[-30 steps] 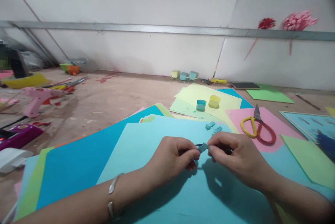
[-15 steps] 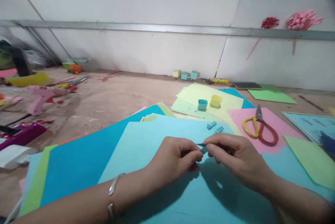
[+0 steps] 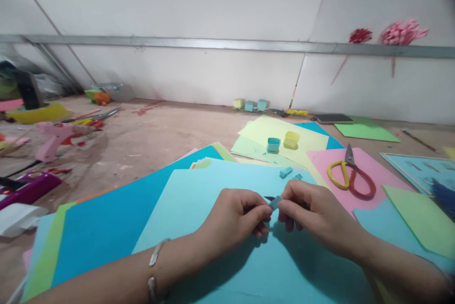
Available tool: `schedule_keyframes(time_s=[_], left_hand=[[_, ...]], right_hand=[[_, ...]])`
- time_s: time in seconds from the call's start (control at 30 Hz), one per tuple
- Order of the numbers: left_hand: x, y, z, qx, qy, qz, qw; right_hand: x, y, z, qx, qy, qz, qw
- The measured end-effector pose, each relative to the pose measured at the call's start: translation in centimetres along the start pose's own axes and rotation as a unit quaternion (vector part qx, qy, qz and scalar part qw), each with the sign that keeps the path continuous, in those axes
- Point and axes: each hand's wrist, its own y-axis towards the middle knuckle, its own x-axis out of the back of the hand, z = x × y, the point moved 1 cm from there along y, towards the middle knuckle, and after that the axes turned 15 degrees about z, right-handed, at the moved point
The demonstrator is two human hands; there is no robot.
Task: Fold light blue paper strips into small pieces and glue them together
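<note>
My left hand [image 3: 249, 211] pinches one end of a small blue paper strip [image 3: 275, 202] between thumb and fingers. At the strip's other end, the thumb and forefinger of my right hand [image 3: 307, 204] close on it. A thin dark pointed piece [image 3: 269, 198] shows just behind the strip; I cannot make out what it is. Both hands hover over a large light-blue paper sheet [image 3: 199, 185]. Just beyond them lie small folded blue paper pieces [image 3: 285, 172]. Farther back, a little blue paper box [image 3: 273, 144] and a yellow one [image 3: 291, 139] sit on pale sheets.
Scissors [image 3: 351, 174] with yellow and red handles rest on pink paper at the right. On the left are a pink glue gun [image 3: 53, 140], a purple power strip [image 3: 30, 188] and a white plug [image 3: 21, 219]. Small paper figures [image 3: 249, 105] stand by the wall.
My right fingers have shifted their grip, and more of the blue strip shows between the hands. The view has tilted slightly, moving the background a little down and left.
</note>
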Motion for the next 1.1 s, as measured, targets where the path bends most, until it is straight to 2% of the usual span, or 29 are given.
schedule_keyframes(time_s=[0.13, 0.23, 0.33, 0.4, 0.47, 0.53, 0.57, 0.63, 0.7, 0.73, 0.83, 0.9, 1.0, 1.1], left_hand=[[-0.2, -0.1, -0.2, 0.002, 0.026, 0.012, 1.000], [-0.1, 0.0, -0.4, 0.010, 0.019, 0.004, 1.000], [0.3, 0.3, -0.6, 0.022, 0.011, -0.020, 0.999], [0.7, 0.4, -0.7, 0.021, 0.010, -0.033, 0.999], [0.9, 0.4, -0.7, 0.012, 0.013, -0.030, 0.999], [0.9, 0.4, -0.5, 0.003, 0.019, -0.021, 1.000], [0.8, 0.3, -0.4, 0.001, 0.022, -0.016, 1.000], [0.6, 0.3, -0.2, -0.004, 0.026, -0.013, 1.000], [0.5, 0.2, -0.2, -0.010, 0.027, -0.013, 1.000], [0.4, 0.2, -0.2, -0.011, 0.028, -0.009, 0.999], [0.3, -0.1, -0.7, -0.018, 0.057, -0.003, 0.998], [0.4, -0.3, -1.0, -0.033, 0.109, -0.007, 0.994], [0.6, -0.6, -1.4, -0.073, 0.220, -0.009, 0.973], [0.7, -0.7, -1.2, -0.121, 0.319, 0.005, 0.940]], right_hand=[[-0.3, 0.0, 0.2, -0.019, 0.029, -0.011, 0.999], [0.1, 0.0, 0.6, -0.025, 0.041, 0.014, 0.999], [1.7, -0.5, 1.2, -0.052, 0.031, 0.079, 0.995], [3.5, -1.3, 1.5, -0.076, 0.006, 0.091, 0.993], [5.9, -2.6, 1.1, -0.104, -0.028, 0.032, 0.994], [8.3, -4.4, -0.2, -0.125, -0.061, -0.084, 0.987], [9.5, -5.5, -1.2, -0.130, -0.079, -0.151, 0.977], [11.4, -7.6, -3.6, -0.171, -0.125, -0.238, 0.948], [12.6, -9.4, -5.6, -0.234, -0.257, -0.248, 0.904], [12.9, -10.0, -6.3, -0.242, -0.293, -0.253, 0.890], [12.1, -10.0, -6.1, -0.207, -0.369, -0.270, 0.865], [10.1, -8.6, -4.2, -0.112, -0.424, -0.244, 0.865], [6.0, -5.4, -0.9, 0.016, -0.423, -0.111, 0.899], [2.1, -2.4, 0.9, 0.053, -0.422, -0.009, 0.905]])
